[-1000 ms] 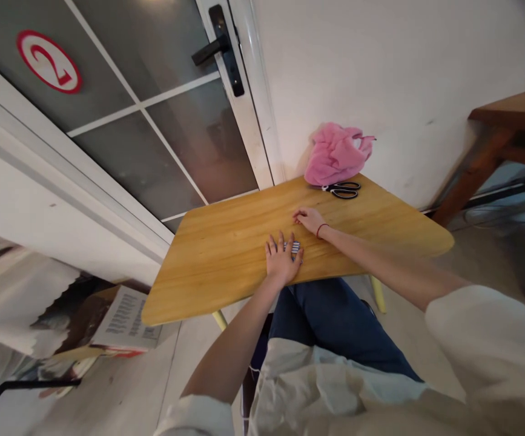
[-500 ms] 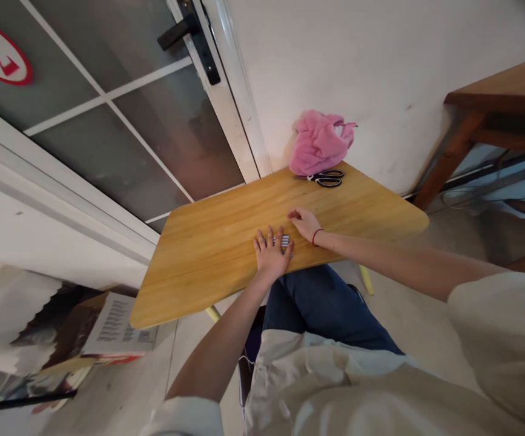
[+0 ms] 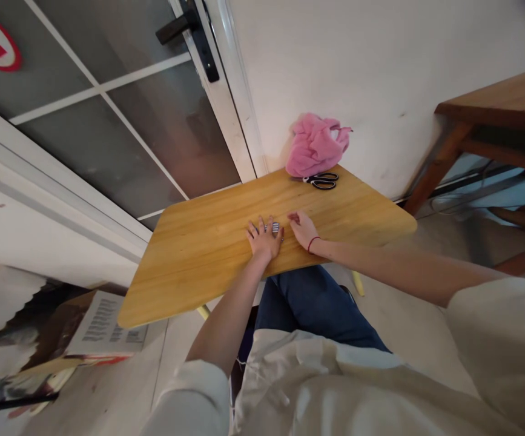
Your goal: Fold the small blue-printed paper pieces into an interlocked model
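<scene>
My left hand (image 3: 264, 240) lies flat on the wooden table with its fingers spread. Beneath it is a small blue-and-white striped piece (image 3: 275, 227), mostly covered, so its kind is unclear. Just to the right, my right hand (image 3: 304, 231) rests near the tabletop with its fingers curled together. Whatever may be inside those fingers is hidden. A red cord circles the right wrist.
Black-handled scissors (image 3: 323, 180) lie at the back of the table (image 3: 189, 254), partly under a pink cloth bundle (image 3: 314, 145). Behind stand a wall and a glazed door (image 3: 153, 109). An open cardboard box (image 3: 103, 327) sits at left, a brown wooden table (image 3: 493, 103) at right.
My left hand has slid a little forward across the table, and the striped piece has moved with it. A small gap has opened between my hands. The view has shifted slightly.
</scene>
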The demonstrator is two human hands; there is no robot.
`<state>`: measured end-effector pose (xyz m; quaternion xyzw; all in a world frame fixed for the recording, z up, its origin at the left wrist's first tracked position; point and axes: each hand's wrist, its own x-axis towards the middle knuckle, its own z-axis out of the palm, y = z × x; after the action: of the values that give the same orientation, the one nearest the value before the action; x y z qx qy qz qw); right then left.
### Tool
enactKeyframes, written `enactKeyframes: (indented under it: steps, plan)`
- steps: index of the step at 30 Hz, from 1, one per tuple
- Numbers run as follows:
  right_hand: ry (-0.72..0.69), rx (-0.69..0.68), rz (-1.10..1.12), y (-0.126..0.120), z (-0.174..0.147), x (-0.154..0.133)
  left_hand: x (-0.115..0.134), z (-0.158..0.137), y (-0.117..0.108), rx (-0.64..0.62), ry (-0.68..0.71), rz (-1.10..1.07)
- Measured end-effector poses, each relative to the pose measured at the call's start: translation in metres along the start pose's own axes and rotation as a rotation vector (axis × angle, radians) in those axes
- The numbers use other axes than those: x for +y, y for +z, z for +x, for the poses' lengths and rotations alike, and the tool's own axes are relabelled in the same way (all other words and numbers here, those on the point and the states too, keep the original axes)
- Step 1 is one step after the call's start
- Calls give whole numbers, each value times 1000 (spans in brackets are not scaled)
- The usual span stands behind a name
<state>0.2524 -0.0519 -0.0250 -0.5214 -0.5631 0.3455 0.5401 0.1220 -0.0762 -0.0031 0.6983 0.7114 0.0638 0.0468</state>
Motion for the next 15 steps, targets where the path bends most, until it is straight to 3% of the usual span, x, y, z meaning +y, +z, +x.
enactKeyframes:
  steps: [9, 15]
  plan:
    - [0, 37, 37, 1, 2, 2, -2, 44, 0, 7, -35, 0]
    - [-3, -40, 49, 1, -2, -4, -3, 47, 2, 11, -28, -3]
